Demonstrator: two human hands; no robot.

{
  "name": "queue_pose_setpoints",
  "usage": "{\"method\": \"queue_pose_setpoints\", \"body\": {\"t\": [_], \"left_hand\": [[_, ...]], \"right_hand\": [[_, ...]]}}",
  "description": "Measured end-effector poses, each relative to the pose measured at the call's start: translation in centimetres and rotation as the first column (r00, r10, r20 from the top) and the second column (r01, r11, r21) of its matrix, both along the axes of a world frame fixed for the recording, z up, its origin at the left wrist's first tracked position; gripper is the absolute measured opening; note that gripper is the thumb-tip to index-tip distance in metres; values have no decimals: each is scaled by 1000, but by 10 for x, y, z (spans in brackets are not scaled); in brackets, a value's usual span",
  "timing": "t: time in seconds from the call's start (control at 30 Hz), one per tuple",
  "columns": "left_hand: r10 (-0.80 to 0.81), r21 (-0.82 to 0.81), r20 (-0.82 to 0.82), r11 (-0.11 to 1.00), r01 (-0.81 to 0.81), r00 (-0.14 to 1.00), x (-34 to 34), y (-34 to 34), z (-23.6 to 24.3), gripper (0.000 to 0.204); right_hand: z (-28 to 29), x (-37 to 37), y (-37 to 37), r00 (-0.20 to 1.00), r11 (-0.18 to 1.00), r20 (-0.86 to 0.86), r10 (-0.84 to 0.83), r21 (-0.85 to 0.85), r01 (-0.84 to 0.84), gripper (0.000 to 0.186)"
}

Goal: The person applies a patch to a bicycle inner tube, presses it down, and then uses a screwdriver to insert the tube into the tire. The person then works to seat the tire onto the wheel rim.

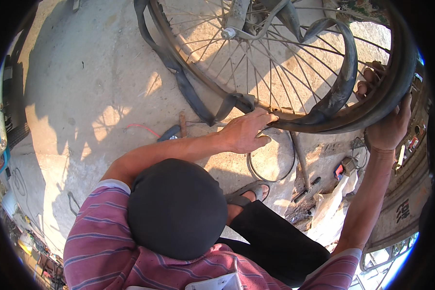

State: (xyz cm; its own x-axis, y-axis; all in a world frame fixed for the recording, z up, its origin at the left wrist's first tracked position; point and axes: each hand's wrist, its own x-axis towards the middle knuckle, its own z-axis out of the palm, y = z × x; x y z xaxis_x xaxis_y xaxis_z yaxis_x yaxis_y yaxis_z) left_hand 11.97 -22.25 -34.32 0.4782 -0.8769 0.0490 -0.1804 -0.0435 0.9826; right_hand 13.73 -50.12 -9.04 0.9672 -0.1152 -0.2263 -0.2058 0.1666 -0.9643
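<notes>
A spoked bicycle wheel [212, 84] fills the upper right, its hub at the top. A black tire [402, 82] sits round its right side. A dark, slack inner tube [191, 92] hangs off the left of the rim and loops across the spokes at right. My left hand [246, 131] grips the rim's near edge, fingers over it and thumb apart below, close to where the tube crosses. My right hand [391, 126] is closed round the tire at right. Some of its fingers show between tire and spokes; the palm side is hidden.
Below the wheel, a thin black ring [250, 168] and a wooden-handled tool [302, 162] lie on the concrete floor. White sheeting [329, 210] and small parts lie at right, beside a large tire [396, 212]. A sandaled foot [261, 192] is near the ring.
</notes>
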Motion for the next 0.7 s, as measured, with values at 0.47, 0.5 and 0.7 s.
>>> {"method": "queue_pose_setpoints", "body": {"t": [0.47, 0.5, 0.7], "left_hand": [[-444, 372, -7, 830, 414, 896, 23, -5, 35, 83], [-472, 371, -37, 812, 451, 881, 26, -7, 37, 90], [-506, 411, -86, 767, 493, 858, 26, -23, 37, 96]], "right_hand": [[2, 20, 6, 998, 997, 8, 59, -50, -59, 96], [3, 19, 9, 1000, 997, 8, 26, -72, -25, 95], [3, 16, 16, 999, 998, 25, -46, -52, 48, 90]]}}
